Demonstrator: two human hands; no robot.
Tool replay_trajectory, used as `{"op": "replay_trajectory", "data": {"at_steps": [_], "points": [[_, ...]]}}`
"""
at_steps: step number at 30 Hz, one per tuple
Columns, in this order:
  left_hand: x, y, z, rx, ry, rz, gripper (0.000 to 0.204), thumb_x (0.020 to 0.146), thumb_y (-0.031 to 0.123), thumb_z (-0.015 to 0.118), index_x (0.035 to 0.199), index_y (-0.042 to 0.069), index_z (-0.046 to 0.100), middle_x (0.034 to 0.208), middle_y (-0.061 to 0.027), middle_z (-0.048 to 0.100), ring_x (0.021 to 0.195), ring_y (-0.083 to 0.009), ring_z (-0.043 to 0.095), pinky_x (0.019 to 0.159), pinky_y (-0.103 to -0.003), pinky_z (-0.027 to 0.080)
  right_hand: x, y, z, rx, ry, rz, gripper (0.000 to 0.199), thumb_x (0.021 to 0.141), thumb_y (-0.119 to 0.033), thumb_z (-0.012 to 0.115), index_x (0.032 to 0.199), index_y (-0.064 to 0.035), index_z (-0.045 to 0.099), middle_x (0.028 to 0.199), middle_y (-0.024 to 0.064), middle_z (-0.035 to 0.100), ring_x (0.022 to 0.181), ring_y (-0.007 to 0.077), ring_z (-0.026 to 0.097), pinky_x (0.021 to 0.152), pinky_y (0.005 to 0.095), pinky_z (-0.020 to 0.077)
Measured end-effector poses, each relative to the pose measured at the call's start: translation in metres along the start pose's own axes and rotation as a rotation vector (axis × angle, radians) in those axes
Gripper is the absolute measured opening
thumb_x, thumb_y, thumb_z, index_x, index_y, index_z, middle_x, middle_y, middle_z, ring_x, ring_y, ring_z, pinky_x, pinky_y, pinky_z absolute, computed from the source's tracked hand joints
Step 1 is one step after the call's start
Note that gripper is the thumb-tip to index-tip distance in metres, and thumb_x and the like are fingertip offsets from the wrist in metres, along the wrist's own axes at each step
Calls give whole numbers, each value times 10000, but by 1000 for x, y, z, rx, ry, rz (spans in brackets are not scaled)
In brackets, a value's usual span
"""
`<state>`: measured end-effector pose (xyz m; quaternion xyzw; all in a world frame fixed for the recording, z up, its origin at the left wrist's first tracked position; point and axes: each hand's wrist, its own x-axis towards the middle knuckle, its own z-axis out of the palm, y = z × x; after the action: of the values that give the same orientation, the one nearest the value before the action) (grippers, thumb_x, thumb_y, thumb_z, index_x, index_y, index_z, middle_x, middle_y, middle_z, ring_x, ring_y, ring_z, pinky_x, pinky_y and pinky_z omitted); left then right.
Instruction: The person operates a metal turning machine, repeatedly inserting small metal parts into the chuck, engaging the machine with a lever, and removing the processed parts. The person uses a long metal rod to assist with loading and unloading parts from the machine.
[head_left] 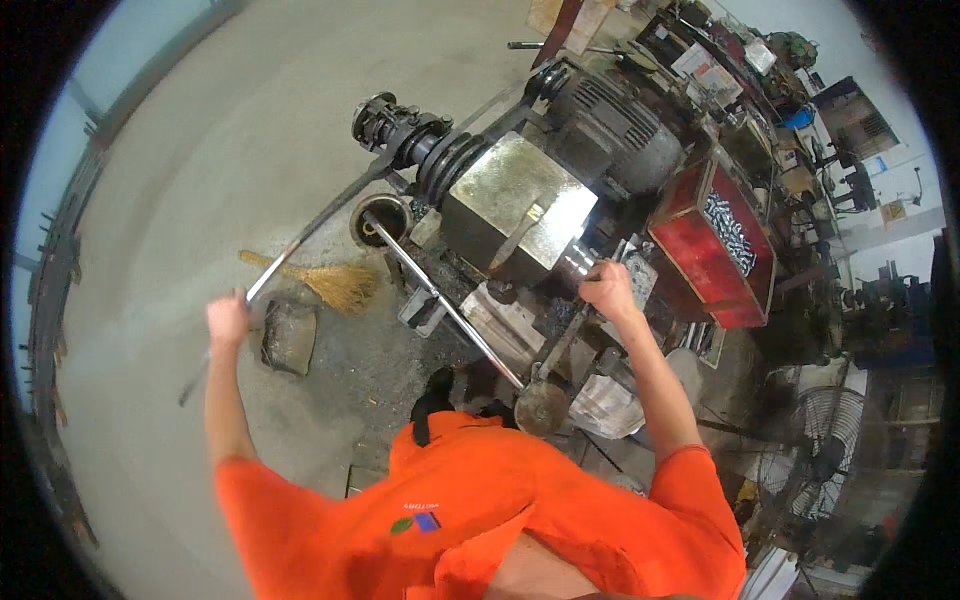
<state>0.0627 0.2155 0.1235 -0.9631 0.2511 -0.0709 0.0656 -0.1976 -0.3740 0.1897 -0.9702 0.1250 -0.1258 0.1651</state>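
My left hand is closed around a long dark metal lever that runs up and right to the pulley end of a big machine. My right hand is closed on a small handle at the machine's front, beside its shiny chuck. A long bright steel bar lies diagonally across the machine bed between my arms. My orange shirt fills the lower middle of the view.
A straw broom and a dustpan lie on the concrete floor at left. A red bin with small metal parts stands to the right. A fan and cluttered benches fill the right side.
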Motion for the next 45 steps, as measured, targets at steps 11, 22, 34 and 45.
{"op": "replay_trajectory", "data": {"at_steps": [11, 22, 34, 45], "points": [[47, 17, -25, -331, 110, -209, 284, 711, 58, 550, 989, 45, 605, 850, -179, 630, 785, -339, 612, 696, -416, 485, -18, -21, -18, -132, -99, -18, 263, 546, -153, 581, 781, -82, 676, 980, 101, 622, 965, 304, 527, 878, 384, 427], [14, 290, 169, -488, -575, 198, 360, 769, 298, 572, 1024, 45, 598, 889, -159, 646, 827, -283, 629, 699, -433, 493, -156, -30, -78, -46, 88, 254, 352, 538, -158, 620, 867, -39, 655, 1095, 105, 578, 1042, 300, 481, 888, 388, 418], [57, 290, 95, -15, -593, 201, 297, 768, 280, 603, 1022, 128, 625, 967, -110, 650, 877, -271, 629, 706, -414, 501, -366, 70, -95, -148, 240, 826, 427, 555, -128, 603, 973, -53, 641, 1093, 150, 588, 1023, 332, 533, 896, 375, 421], [36, 270, -15, -1246, -563, -331, 488, 881, 344, 530, 1118, -81, 489, 811, -181, 639, 576, -236, 632, 477, -302, 502, -589, 192, -64, -372, -192, 1573, 443, 674, -220, 544, 1089, -67, 551, 1002, 204, 612, 943, 372, 586, 824, 435, 467]]}}
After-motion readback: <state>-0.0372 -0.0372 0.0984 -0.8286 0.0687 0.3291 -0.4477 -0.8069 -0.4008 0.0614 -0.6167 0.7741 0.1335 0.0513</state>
